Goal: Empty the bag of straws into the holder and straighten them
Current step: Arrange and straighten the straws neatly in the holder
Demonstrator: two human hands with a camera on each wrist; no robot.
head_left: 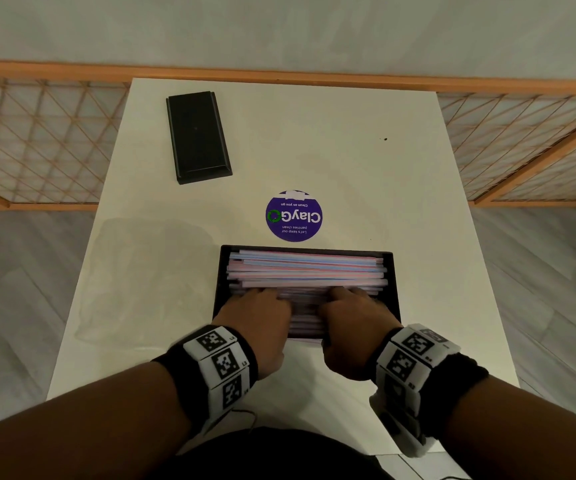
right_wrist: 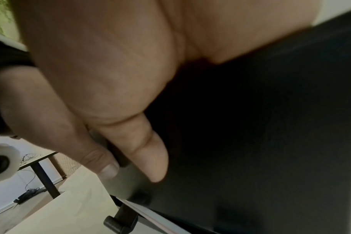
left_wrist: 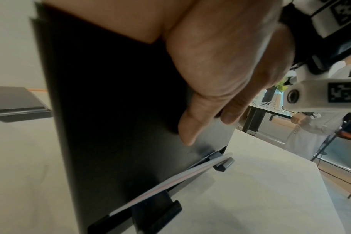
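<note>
The black holder (head_left: 395, 289) stands on the white table and is full of pink and blue straws (head_left: 307, 268) lying crosswise. My left hand (head_left: 262, 313) and right hand (head_left: 348, 313) sit side by side at its near edge. Their fingers curl down over the nearest straws, with the tips hidden among them. The left thumb (left_wrist: 190, 126) and the right thumb (right_wrist: 150, 155) press on the outside of the holder's front wall (left_wrist: 110, 110), close together. One straw (left_wrist: 170, 182) lies in the cradle at the foot of that wall. The clear bag (head_left: 134, 271) lies flat on the table, left of the holder.
A black lid (head_left: 198, 136) lies at the table's far left. A round purple sticker (head_left: 294, 216) is just beyond the holder. An orange-framed lattice screen (head_left: 37, 140) runs behind the table. Another person in white (left_wrist: 310, 126) is off to the right.
</note>
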